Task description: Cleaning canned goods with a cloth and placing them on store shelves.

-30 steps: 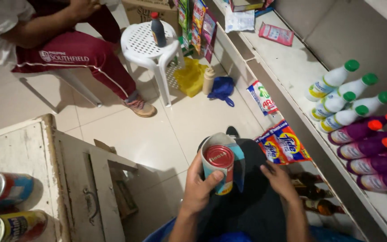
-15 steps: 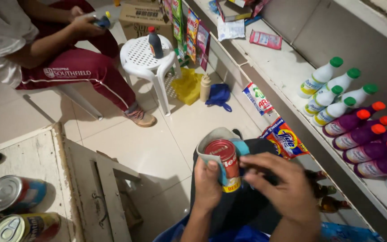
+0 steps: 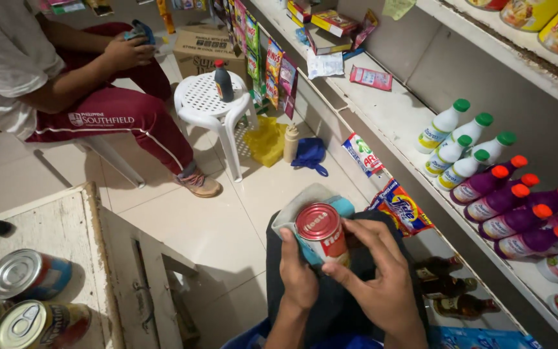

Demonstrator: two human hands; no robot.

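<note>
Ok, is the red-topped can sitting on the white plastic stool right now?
No, the red-topped can is held with a cloth in both hands over the lap; the white plastic stool carries only a dark bottle.

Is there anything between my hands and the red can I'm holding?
Only the cloth. It wraps the back and left side of the red can, so the left hand grips partly through it. The right hand has its fingers directly on the can's side.

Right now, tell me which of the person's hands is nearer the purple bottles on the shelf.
Right. The right hand sits on the shelf side of the red can, toward the purple bottles; the left hand grips the can's far side.
</note>
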